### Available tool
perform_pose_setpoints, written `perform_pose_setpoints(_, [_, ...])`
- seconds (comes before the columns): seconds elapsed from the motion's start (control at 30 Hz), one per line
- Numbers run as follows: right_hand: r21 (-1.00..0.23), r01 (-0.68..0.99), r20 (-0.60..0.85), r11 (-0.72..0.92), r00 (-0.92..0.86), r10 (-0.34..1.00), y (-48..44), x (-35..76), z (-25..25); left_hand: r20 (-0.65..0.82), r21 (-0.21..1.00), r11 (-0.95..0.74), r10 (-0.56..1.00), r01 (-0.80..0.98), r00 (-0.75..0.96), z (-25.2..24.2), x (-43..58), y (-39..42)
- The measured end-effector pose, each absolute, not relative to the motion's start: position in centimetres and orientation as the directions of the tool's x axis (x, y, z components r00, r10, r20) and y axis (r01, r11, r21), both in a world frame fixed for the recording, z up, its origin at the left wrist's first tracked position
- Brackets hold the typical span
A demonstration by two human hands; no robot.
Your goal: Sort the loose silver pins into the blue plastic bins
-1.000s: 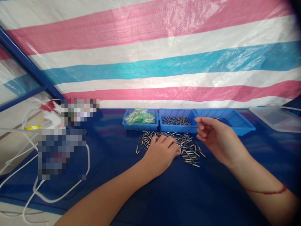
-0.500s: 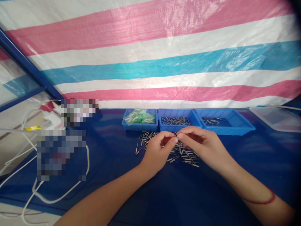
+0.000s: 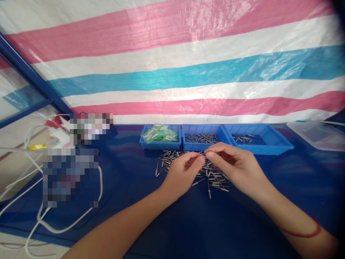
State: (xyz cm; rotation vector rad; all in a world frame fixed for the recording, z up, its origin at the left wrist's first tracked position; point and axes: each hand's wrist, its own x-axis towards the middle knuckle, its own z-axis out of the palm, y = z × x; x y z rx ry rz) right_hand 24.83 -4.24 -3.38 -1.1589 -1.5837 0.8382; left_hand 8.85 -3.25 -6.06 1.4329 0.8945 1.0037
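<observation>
Seemingly partway, with metal pins [image 3: 201, 138] in the middle bin [image 3: 192, 146] and fewer in the right bin [image 3: 266, 148], a loose pile [image 3: 217, 178] lies unbinned on the table [image 3: 215, 230]; above it, left hand [image 3: 181, 172] and right hand [image 3: 239, 165] pinch fingertips close together, though what they grip, if anything, cannot be told.

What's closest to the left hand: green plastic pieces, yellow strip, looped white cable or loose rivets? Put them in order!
In the head view, from the left hand:
1. Loose rivets, around it
2. Green plastic pieces, just beyond it
3. Looped white cable, to its left
4. Yellow strip, far left
</observation>
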Motion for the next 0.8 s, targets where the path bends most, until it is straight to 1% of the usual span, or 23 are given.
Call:
perform_pose_setpoints(0.17, [-0.929, 0.252, 0.268, 0.272, -0.050, 0.962, -4.31, 24.39, -3.69, 0.086, 0.995, -0.097, 0.938, 0.014, 0.336, -6.06, 8.79, -3.18])
perform_pose_setpoints(0.4, [-0.906, 0.298, 0.295, 0.299, -0.060, 0.954, -4.42, 24.53, -3.62, 0.109, 0.992, -0.125, 0.930, 0.023, 0.352, -6.00, 8.82, -2.98])
perform_pose_setpoints(0.57, [-0.906, 0.293, 0.291, 0.305, -0.092, 0.952, -4.28, 25.04, -3.56, 0.125, 0.992, -0.123, 0.938, -0.024, 0.324, -6.05, 8.81, -2.93])
perform_pose_setpoints(0.7, [-0.915, 0.318, 0.205, 0.248, -0.164, 0.965, -4.16, 25.10, -3.43, 0.148, 0.989, -0.145, 0.950, -0.032, 0.275, -5.91, 8.71, -2.90])
perform_pose_setpoints(0.77, [-0.948, 0.270, 0.136, 0.170, -0.141, 0.981, -4.04, 25.03, -3.50, 0.174, 0.980, -0.192, 0.948, 0.044, 0.269, -5.72, 8.59, -2.90])
perform_pose_setpoints(0.8, [-0.971, 0.209, 0.105, 0.120, -0.084, 0.991, -3.92, 25.06, -3.54, 0.194, 0.967, -0.230, 0.943, 0.109, 0.269, -5.62, 8.50, -2.91])
